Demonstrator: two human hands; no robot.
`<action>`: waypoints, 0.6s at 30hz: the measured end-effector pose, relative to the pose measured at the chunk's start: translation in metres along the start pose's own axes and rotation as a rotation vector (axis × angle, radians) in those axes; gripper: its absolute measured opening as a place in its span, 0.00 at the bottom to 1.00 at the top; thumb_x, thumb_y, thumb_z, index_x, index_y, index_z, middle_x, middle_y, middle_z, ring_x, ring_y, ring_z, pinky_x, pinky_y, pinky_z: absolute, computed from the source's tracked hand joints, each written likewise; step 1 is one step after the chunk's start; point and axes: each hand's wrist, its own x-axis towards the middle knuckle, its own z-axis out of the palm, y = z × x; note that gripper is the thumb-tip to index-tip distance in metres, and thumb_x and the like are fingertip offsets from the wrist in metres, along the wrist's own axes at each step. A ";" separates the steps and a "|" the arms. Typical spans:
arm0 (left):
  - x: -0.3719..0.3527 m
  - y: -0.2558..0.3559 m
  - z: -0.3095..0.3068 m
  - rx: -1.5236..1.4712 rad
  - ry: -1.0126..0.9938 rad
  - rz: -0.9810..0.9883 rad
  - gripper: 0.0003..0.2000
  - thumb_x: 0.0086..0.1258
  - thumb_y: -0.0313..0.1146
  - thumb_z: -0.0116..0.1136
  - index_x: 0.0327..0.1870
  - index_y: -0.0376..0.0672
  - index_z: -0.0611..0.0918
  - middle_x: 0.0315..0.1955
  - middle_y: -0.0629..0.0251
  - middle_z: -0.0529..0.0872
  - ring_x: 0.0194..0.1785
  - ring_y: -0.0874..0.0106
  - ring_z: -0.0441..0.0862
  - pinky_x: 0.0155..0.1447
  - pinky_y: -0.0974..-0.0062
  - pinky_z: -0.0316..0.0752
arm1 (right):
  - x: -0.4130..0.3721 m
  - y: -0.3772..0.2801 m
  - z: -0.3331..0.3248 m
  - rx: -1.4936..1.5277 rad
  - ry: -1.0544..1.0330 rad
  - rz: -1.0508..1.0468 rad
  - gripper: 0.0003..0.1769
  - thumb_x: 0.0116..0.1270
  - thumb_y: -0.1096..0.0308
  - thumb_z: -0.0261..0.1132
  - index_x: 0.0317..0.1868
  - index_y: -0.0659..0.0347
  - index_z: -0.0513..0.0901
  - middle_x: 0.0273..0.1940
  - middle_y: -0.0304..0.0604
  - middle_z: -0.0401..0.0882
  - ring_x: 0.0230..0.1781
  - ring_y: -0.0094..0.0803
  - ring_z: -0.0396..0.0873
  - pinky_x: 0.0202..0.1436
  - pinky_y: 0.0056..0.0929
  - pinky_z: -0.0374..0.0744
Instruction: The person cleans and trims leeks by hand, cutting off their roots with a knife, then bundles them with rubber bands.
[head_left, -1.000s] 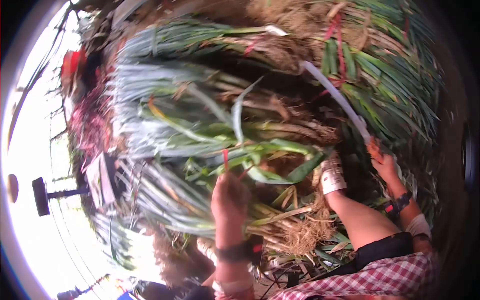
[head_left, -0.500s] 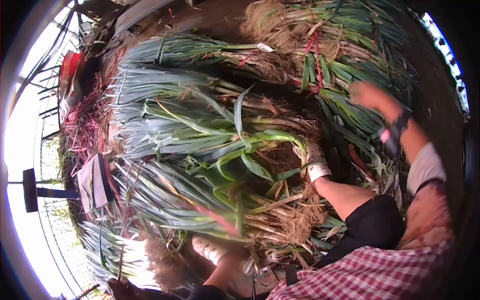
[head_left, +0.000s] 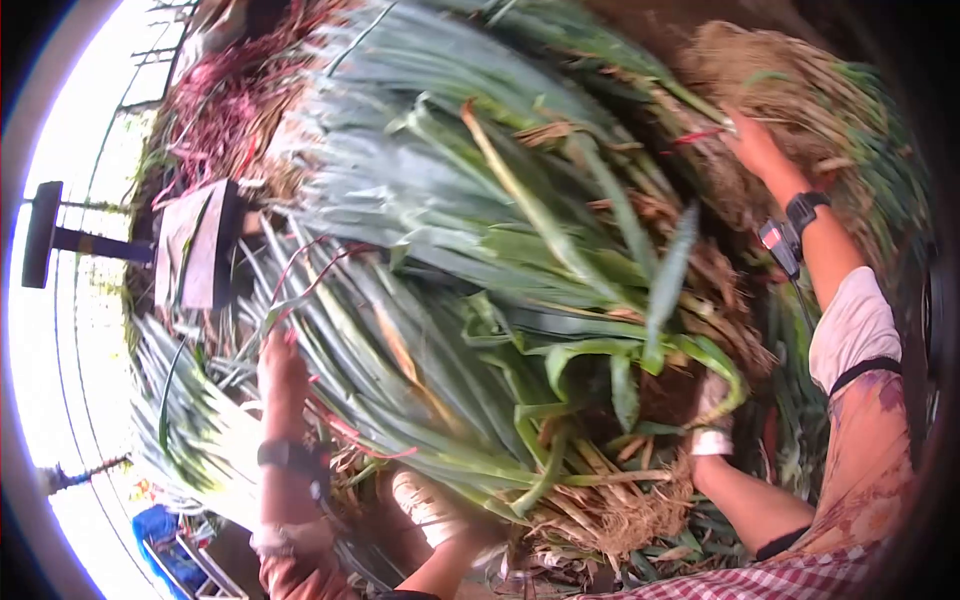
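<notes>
Long green leeks (head_left: 400, 330) lie in bundles before me, leaves to the left and roots to the right. My left hand (head_left: 285, 368), at the left edge of the near bundle, is closed round thin red tie strands (head_left: 318, 275) that run up over the leaves. More red tie (head_left: 345, 428) trails beside it across the bundle. At the far right my right hand (head_left: 757, 145) reaches over the roots, its fingers closed at the white end of a long green leek (head_left: 690, 95). A red band (head_left: 697, 136) lies just below that stalk.
A heap of red strands (head_left: 235, 105) lies at the far left, above a flat grey board (head_left: 190, 255) on a stand. A further leek pile (head_left: 850, 130) is at the upper right. My feet in light shoes (head_left: 425, 505) stand among the bundles.
My view has swung closer and to the left. My right hand has moved from the right-hand pile to the white-ended leek. My left hand has come into clear view on the tie strands.
</notes>
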 end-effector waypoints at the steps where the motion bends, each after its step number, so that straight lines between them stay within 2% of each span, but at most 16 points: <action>1: 0.011 0.015 0.006 -0.013 -0.013 -0.073 0.13 0.64 0.34 0.42 0.48 0.41 0.70 0.40 0.45 0.76 0.43 0.51 0.74 0.45 0.60 0.69 | 0.007 -0.003 0.017 0.074 0.008 0.046 0.28 0.57 0.64 0.57 0.59 0.56 0.63 0.43 0.58 0.74 0.46 0.51 0.72 0.49 0.41 0.70; 2: 0.023 0.027 0.012 -0.028 -0.029 -0.137 0.16 0.65 0.34 0.41 0.53 0.43 0.67 0.39 0.45 0.77 0.42 0.50 0.75 0.43 0.59 0.69 | 0.010 -0.002 0.033 0.142 0.011 0.102 0.29 0.57 0.64 0.57 0.60 0.55 0.61 0.43 0.60 0.73 0.46 0.51 0.71 0.49 0.41 0.70; 4: 0.050 0.017 0.038 -0.038 0.026 -0.054 0.20 0.66 0.34 0.40 0.60 0.48 0.62 0.39 0.45 0.78 0.40 0.50 0.76 0.43 0.58 0.68 | 0.018 0.005 0.054 0.187 0.011 0.097 0.27 0.57 0.64 0.57 0.58 0.56 0.63 0.42 0.61 0.73 0.45 0.52 0.71 0.48 0.41 0.70; 6: 0.067 0.032 0.044 -0.065 -0.099 -0.052 0.24 0.64 0.35 0.43 0.63 0.49 0.58 0.41 0.46 0.77 0.41 0.50 0.76 0.43 0.59 0.69 | 0.026 0.017 0.073 0.226 0.010 0.097 0.24 0.57 0.64 0.56 0.56 0.57 0.66 0.42 0.61 0.73 0.45 0.53 0.71 0.47 0.42 0.70; 7: 0.066 0.043 0.041 0.037 -0.145 -0.014 0.31 0.61 0.39 0.49 0.64 0.46 0.53 0.41 0.45 0.77 0.42 0.50 0.76 0.45 0.61 0.70 | 0.028 0.025 0.081 0.045 -0.039 0.054 0.22 0.57 0.63 0.56 0.52 0.59 0.68 0.40 0.62 0.73 0.43 0.54 0.71 0.46 0.43 0.70; 8: 0.071 0.049 0.039 0.041 -0.156 -0.018 0.31 0.61 0.39 0.49 0.64 0.46 0.53 0.41 0.45 0.77 0.42 0.50 0.76 0.45 0.61 0.70 | 0.029 0.023 0.080 -0.140 -0.085 0.012 0.19 0.57 0.63 0.56 0.49 0.61 0.70 0.39 0.62 0.73 0.42 0.54 0.71 0.45 0.44 0.70; 9: 0.078 0.055 0.038 0.084 -0.160 -0.151 0.35 0.59 0.40 0.53 0.65 0.44 0.51 0.44 0.42 0.75 0.46 0.50 0.74 0.49 0.63 0.69 | 0.035 0.021 0.077 -0.176 -0.251 0.200 0.16 0.58 0.62 0.55 0.43 0.62 0.73 0.36 0.60 0.74 0.42 0.55 0.71 0.44 0.45 0.69; 10: 0.084 0.058 0.040 0.126 -0.158 -0.280 0.39 0.56 0.41 0.57 0.65 0.42 0.48 0.47 0.39 0.73 0.50 0.50 0.73 0.53 0.65 0.67 | 0.034 0.025 0.081 -0.180 -0.255 0.201 0.16 0.58 0.62 0.55 0.43 0.62 0.73 0.36 0.60 0.74 0.42 0.55 0.71 0.44 0.45 0.69; 11: 0.094 0.044 0.046 0.087 -0.099 -0.257 0.45 0.54 0.43 0.60 0.65 0.39 0.43 0.45 0.35 0.73 0.50 0.48 0.72 0.53 0.66 0.66 | 0.031 0.031 0.084 -0.137 -0.205 0.173 0.15 0.59 0.61 0.55 0.42 0.63 0.73 0.35 0.60 0.74 0.41 0.55 0.71 0.43 0.44 0.70; 12: 0.102 0.022 0.058 0.132 -0.006 -0.185 0.36 0.55 0.44 0.60 0.61 0.37 0.57 0.36 0.43 0.78 0.38 0.54 0.79 0.42 0.67 0.72 | 0.029 0.037 0.087 -0.095 -0.155 0.144 0.15 0.59 0.61 0.54 0.41 0.64 0.73 0.34 0.59 0.74 0.39 0.55 0.71 0.42 0.43 0.70; 13: 0.111 0.018 0.052 -0.083 -0.195 -0.258 0.30 0.57 0.44 0.58 0.57 0.36 0.63 0.31 0.50 0.79 0.32 0.60 0.79 0.36 0.70 0.73 | 0.027 0.033 0.082 -0.099 -0.155 0.142 0.15 0.59 0.61 0.54 0.41 0.64 0.73 0.34 0.59 0.74 0.39 0.55 0.71 0.42 0.43 0.70; 14: 0.115 0.016 0.050 -0.302 -0.385 -0.332 0.26 0.58 0.44 0.56 0.52 0.35 0.68 0.26 0.56 0.80 0.26 0.67 0.79 0.31 0.72 0.74 | 0.021 0.029 0.076 0.000 -0.181 0.114 0.14 0.59 0.61 0.54 0.38 0.65 0.72 0.30 0.56 0.74 0.33 0.51 0.72 0.36 0.40 0.70; 15: 0.113 0.013 0.048 -0.286 -0.331 -0.337 0.17 0.60 0.42 0.56 0.39 0.35 0.75 0.19 0.65 0.77 0.19 0.76 0.74 0.23 0.78 0.71 | 0.013 0.025 0.068 0.099 -0.205 0.085 0.14 0.59 0.61 0.54 0.35 0.66 0.72 0.27 0.53 0.74 0.27 0.46 0.73 0.31 0.37 0.70; 16: 0.113 0.013 0.046 -0.211 -0.287 -0.292 0.18 0.61 0.46 0.53 0.34 0.37 0.77 0.17 0.62 0.77 0.19 0.73 0.76 0.25 0.75 0.71 | 0.004 0.015 0.054 0.092 -0.202 0.081 0.14 0.59 0.61 0.54 0.35 0.66 0.72 0.27 0.53 0.74 0.27 0.46 0.73 0.31 0.37 0.70; 18: 0.113 0.009 0.047 -0.090 -0.260 -0.332 0.20 0.61 0.49 0.50 0.29 0.36 0.79 0.16 0.59 0.77 0.20 0.71 0.77 0.27 0.73 0.72 | -0.018 -0.017 0.009 0.784 -0.272 0.475 0.12 0.60 0.61 0.55 0.29 0.62 0.70 0.19 0.40 0.68 0.14 0.27 0.65 0.19 0.25 0.64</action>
